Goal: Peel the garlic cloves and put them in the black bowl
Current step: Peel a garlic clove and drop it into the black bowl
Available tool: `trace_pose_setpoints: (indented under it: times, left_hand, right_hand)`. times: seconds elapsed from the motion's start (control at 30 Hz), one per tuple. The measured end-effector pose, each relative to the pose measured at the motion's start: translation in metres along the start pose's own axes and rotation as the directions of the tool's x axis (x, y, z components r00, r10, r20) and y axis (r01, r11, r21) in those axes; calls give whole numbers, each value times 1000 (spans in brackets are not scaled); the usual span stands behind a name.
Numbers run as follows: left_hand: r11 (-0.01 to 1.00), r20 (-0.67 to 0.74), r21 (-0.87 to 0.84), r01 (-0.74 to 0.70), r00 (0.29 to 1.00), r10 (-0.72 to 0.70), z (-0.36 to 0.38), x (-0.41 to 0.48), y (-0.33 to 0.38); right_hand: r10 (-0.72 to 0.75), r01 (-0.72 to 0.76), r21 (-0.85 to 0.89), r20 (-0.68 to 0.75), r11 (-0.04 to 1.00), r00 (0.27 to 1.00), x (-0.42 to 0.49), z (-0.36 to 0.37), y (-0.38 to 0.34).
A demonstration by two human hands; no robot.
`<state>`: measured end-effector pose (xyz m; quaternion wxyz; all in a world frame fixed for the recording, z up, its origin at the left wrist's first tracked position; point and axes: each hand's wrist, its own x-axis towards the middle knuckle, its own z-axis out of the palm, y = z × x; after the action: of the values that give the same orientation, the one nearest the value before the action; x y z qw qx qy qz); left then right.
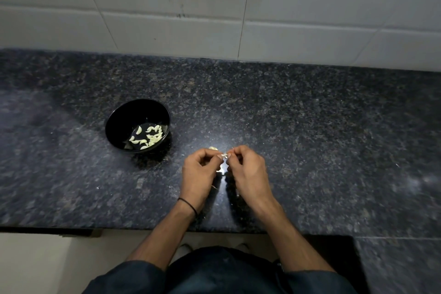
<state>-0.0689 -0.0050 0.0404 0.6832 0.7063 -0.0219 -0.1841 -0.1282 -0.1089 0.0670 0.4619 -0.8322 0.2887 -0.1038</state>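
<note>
I record a speckled counter (310, 126) below a tiled wall (286, 19), black bowl (114, 117) left of its middle with peeled cloves (150, 137) inside, pale scrap (213, 148) lying just beyond the left hand (199, 174), left hand and right hand (248, 172) near the front edge, fingers curled, together pinching one garlic clove (224, 155)

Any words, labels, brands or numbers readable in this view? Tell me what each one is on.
None: no readable text anywhere in this view.
The black bowl shows no label or mark.
The counter, wall tiles and wrist band carry no writing.
</note>
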Motion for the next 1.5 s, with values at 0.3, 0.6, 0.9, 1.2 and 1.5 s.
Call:
trace_pose_setpoints:
  times: [0.3,0.6,0.9,1.2,1.5]
  left_hand:
    - [998,-67,58,-13,998,17,-5,4,1]
    - [999,-14,36,-17,1000,17,-4,5,-1]
    - [999,-19,30,-11,1000,11,-5,9,-5]
    - [998,-4,63,-28,1000,28,-6,8,-3]
    - [997,10,63,-38,999,37,-5,6,0]
  right_hand:
    - [-93,82,-151,-69,985,993,11,-2,1]
    - [-19,21,38,-61,999,998,12,8,6]
    - [-57,59,18,-101,998,993,14,14,14]
    - [29,-19,146,-69,989,997,12,7,14]
    - [69,-56,202,-58,978,996,10,8,11]
